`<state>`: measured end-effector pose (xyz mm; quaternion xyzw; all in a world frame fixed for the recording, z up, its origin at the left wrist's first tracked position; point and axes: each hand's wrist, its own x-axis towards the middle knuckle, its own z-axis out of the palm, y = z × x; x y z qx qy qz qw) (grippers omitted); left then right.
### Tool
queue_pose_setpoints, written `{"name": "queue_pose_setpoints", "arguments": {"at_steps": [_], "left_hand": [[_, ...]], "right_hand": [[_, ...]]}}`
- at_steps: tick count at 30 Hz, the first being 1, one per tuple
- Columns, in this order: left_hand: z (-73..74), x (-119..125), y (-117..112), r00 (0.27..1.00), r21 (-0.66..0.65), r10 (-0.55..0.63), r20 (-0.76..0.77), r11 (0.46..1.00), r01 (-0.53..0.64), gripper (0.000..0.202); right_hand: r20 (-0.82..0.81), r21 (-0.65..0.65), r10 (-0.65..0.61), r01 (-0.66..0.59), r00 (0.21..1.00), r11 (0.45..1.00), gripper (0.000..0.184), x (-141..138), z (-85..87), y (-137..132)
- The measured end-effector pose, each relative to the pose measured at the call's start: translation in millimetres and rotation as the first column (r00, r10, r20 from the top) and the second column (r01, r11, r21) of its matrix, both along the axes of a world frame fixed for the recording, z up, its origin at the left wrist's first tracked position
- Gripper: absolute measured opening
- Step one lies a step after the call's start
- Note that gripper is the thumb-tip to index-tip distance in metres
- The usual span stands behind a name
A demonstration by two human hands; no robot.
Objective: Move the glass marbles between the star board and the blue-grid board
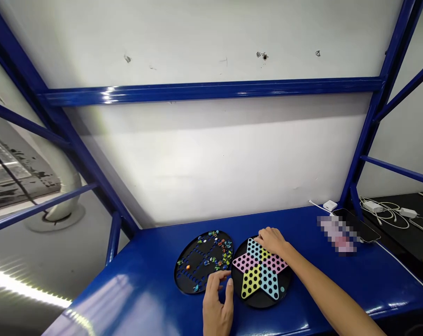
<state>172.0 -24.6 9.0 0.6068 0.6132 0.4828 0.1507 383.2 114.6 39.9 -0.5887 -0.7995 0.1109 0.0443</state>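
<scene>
A round black game board (pixel 263 298) with a pastel star of holes lies on the blue table (pixel 337 284). My right hand (pixel 272 240) rests on the board's far edge, fingers curled down over the star's top point; what they pinch is hidden. My left hand (pixel 216 305) sits between this board and a black round tray (pixel 186 284), thumb and fingers bent close together at the board's left rim. The tray holds several coloured marbles (pixel 218 249), mostly on its far right side.
A phone-like object (pixel 358 228) and a white charger (pixel 330 205) with cable lie at the table's back right. More chargers and cables (pixel 389 210) sit on a black surface to the right. Blue frame posts (pixel 368 135) stand around the table; a white wall is behind.
</scene>
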Motion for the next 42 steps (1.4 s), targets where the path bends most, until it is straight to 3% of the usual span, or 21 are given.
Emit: {"name": "queue_pose_setpoints", "arguments": {"at_steps": [10,13,19,23,27,31,35,38,42], "left_hand": [[3.8,0.7,-2.1,1.0,0.017,0.027,0.012,0.999,-0.027,0.04],[4.2,0.7,-1.9,0.999,0.049,0.042,0.026,0.998,-0.044,0.038],[0.3,-2.8,-2.9,0.995,0.078,0.086,0.055,0.993,-0.09,0.039],[-0.5,-4.9,-4.9,0.996,0.065,0.073,0.052,0.995,-0.076,0.04],[1.0,-4.1,-5.4,0.996,0.059,0.074,0.056,0.995,-0.077,0.039],[1.6,-2.1,-4.5,0.996,0.062,0.068,0.056,0.996,-0.071,0.04],[1.4,-2.2,-3.3,0.996,0.057,0.067,0.05,0.996,-0.07,0.042],[1.9,-3.4,-2.4,0.997,0.068,0.066,0.043,0.995,-0.069,0.043],[3.6,-4.2,-1.8,0.996,0.083,0.079,0.048,0.993,-0.083,0.046]], "right_hand": [[-0.221,-0.069,-0.076,0.062,0.972,0.996,0.04,3.3,9.1,8.0],[-0.269,-0.03,-0.041,0.034,0.962,0.999,0.044,-24.3,15.0,7.4],[-0.271,0.057,0.132,-0.121,0.953,0.991,0.033,-116.9,16.2,-2.0],[-0.194,0.105,0.247,-0.231,0.949,0.967,0.016,-137.1,9.3,-13.3],[-0.156,0.141,0.255,-0.234,0.954,0.962,0.026,-109.0,11.6,-19.7],[-0.12,0.132,0.107,-0.091,0.987,0.987,0.029,-52.7,21.1,-9.5],[-0.055,0.033,0.023,-0.021,0.998,0.999,0.02,-4.9,22.2,0.8],[-0.011,-0.019,0.002,-0.002,1.0,1.0,0.019,7.8,19.0,-0.9],[0.016,-0.019,-0.013,0.013,1.0,1.0,0.022,3.4,18.0,-5.2]]}}
